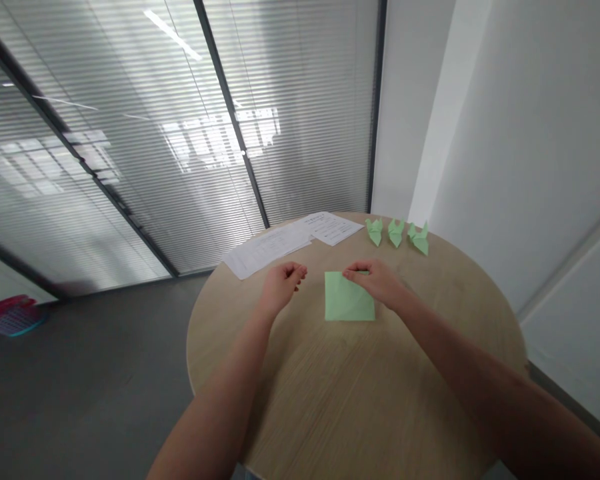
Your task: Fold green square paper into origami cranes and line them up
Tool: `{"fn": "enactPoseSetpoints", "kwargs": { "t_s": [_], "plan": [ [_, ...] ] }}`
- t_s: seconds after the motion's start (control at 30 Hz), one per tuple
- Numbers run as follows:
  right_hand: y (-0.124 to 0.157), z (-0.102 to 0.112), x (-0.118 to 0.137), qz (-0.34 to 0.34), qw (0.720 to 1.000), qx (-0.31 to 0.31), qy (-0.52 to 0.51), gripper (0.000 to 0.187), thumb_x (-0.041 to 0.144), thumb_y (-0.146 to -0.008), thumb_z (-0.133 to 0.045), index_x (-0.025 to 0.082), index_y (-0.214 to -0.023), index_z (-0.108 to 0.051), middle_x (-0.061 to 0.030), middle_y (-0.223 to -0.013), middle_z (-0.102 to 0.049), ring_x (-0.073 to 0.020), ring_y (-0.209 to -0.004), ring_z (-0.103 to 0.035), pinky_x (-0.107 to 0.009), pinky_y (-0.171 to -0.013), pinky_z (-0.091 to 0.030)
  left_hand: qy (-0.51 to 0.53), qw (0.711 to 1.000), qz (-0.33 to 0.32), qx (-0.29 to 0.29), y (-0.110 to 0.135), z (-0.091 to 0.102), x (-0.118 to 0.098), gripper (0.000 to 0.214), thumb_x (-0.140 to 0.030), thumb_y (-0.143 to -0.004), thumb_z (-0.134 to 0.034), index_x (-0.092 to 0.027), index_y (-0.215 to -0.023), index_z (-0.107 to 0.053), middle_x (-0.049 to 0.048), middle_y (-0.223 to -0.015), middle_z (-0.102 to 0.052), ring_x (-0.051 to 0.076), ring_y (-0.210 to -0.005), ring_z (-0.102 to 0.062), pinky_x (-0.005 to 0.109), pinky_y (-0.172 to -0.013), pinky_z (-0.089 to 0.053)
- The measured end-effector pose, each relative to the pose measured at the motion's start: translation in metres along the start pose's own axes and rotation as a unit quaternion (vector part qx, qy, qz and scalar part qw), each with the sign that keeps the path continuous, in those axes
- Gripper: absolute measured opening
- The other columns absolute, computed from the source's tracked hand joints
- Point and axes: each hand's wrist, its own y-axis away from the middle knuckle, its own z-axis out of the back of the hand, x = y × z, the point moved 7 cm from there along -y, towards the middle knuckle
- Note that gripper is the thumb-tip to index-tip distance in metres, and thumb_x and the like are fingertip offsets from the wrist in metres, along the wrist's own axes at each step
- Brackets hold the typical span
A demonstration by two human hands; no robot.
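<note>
A square sheet of light green paper (pixel 349 300) lies on the round wooden table in front of me, with a faint diagonal crease across it. My right hand (pixel 375 279) reaches over its upper right part, thumb and fingers pinched together at the top edge. To the left of the sheet, my left hand (pixel 281 285) hovers apart from it with the fingers curled in; nothing shows between them. Beyond the sheet stand three folded green paper birds, a left one (pixel 374 231), a middle one (pixel 396 233) and a right one (pixel 419 238).
Printed white sheets (pixel 267 250) overlap along the far left of the table (pixel 330 400). Past the table rises a glass partition with blinds (pixel 310 133); a white wall (pixel 540 133) is on the right. A red and blue plastic basket (pixel 13 317) stands on the floor at left.
</note>
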Motion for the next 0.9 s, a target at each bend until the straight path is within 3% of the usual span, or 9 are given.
{"fn": "enactPoseSetpoints", "kwargs": {
  "t_s": [0.1,0.23,0.4,0.73,0.9],
  "plan": [
    [-0.003,0.006,-0.006,-0.012,1.0,-0.009,-0.015,0.03,0.043,-0.078,-0.064,0.017,-0.081,-0.078,-0.0052,-0.077,-0.074,-0.0207,-0.07,-0.062,-0.031,-0.065,-0.042,0.032,0.999,0.006,-0.003,-0.002,0.002,0.002,0.036,-0.053,-0.083,-0.062,-0.017,-0.076,-0.069,0.0043,-0.075,-0.066,0.014,-0.061,-0.057,0.025,-0.053,-0.049],
    [-0.003,0.005,-0.005,-0.013,0.999,-0.006,-0.035,0.03,0.044,-0.077,-0.066,0.016,-0.08,-0.078,-0.0042,-0.076,-0.073,-0.0197,-0.07,-0.061,-0.03,-0.066,-0.042,0.068,0.994,0.023,0.079,0.009,-0.025,-0.002,0.037,-0.051,-0.081,-0.065,-0.015,-0.087,-0.073,0.0068,-0.084,-0.07,0.016,-0.069,-0.061,0.025,-0.054,-0.051],
    [0.0,-0.002,-0.006,-0.027,0.998,0.003,-0.064,0.027,0.043,-0.072,-0.073,0.017,-0.076,-0.078,-0.0025,-0.071,-0.071,-0.0182,-0.067,-0.059,-0.029,-0.064,-0.041,0.1,0.981,0.05,0.156,0.02,-0.056,0.001,0.033,-0.047,-0.077,-0.071,-0.014,-0.077,-0.073,0.0034,-0.067,-0.065,0.014,-0.06,-0.059,0.026,-0.055,-0.051],
    [-0.002,-0.01,-0.018,-0.078,0.972,0.019,-0.219,0.046,0.061,-0.074,-0.069,0.015,-0.084,-0.069,-0.0066,-0.079,-0.07,-0.0181,-0.066,-0.063,-0.031,-0.063,-0.052,0.13,0.986,0.072,0.08,0.015,-0.038,0.005,0.037,-0.05,-0.079,-0.067,-0.015,-0.071,-0.068,0.003,-0.065,-0.063,0.014,-0.059,-0.058,0.024,-0.052,-0.048],
    [-0.004,-0.01,-0.024,-0.085,0.969,0.011,-0.23,0.042,0.058,-0.073,-0.072,0.016,-0.074,-0.066,-0.0018,-0.066,-0.063,-0.0135,-0.056,-0.055,-0.026,-0.054,-0.044,0.126,0.986,0.071,0.081,0.015,-0.041,0.005,0.035,-0.05,-0.079,-0.068,-0.015,-0.078,-0.072,0.0042,-0.071,-0.066,0.015,-0.064,-0.06,0.026,-0.055,-0.05]
  ]
}}
